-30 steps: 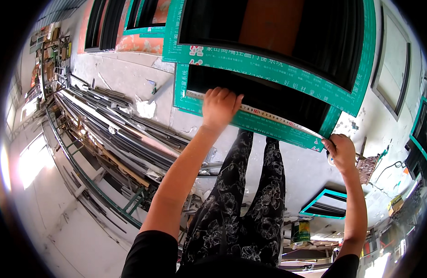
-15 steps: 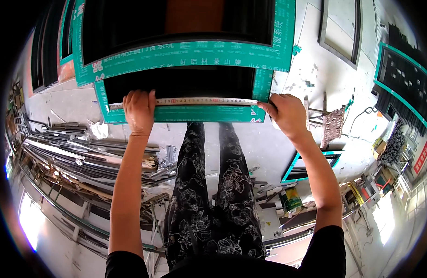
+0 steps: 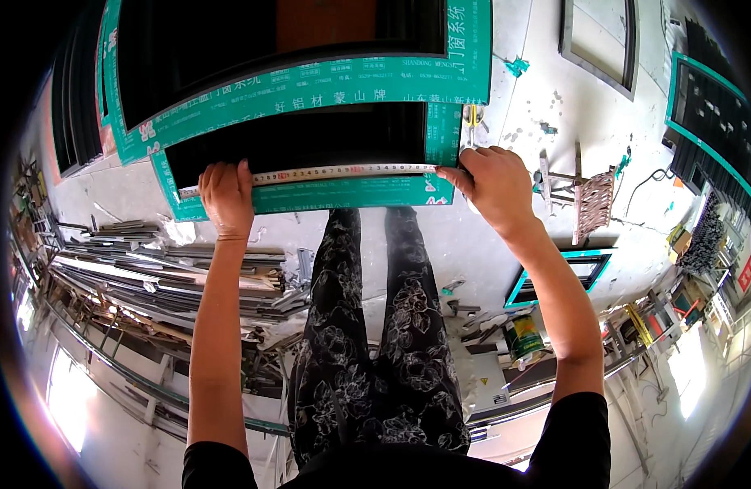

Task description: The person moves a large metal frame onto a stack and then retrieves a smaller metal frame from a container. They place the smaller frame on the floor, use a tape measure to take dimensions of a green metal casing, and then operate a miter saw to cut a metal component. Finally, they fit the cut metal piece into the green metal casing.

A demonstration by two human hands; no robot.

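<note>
A pale tape measure blade (image 3: 335, 171) with black and red marks stretches along the near bar of a window frame (image 3: 310, 200) wrapped in green printed film. My left hand (image 3: 226, 202) is closed over the blade near the frame's left corner, thumb pointing up. At the blade's right end my right hand (image 3: 501, 189) is closed, its thumb pressed by the frame's right corner; the tape's case is mostly hidden. Just beyond that hand a small yellow and shiny thing (image 3: 472, 116) shows by the frame's edge. A larger green-filmed frame (image 3: 310, 85) lies at the far side, overlapping the first.
Long metal profiles (image 3: 164, 265) lie piled on the left. On the right stand a small woven-seat stool (image 3: 594, 208) and a small green frame (image 3: 559, 277), with a green and yellow bucket (image 3: 524, 338) nearer me. A dark bare frame (image 3: 599, 49) lies at the far right.
The view has shifted, so the frames and both hands sit a little further left and are slightly tilted. Both hands keep their places along the blade. The yellow thing has come into sight.
</note>
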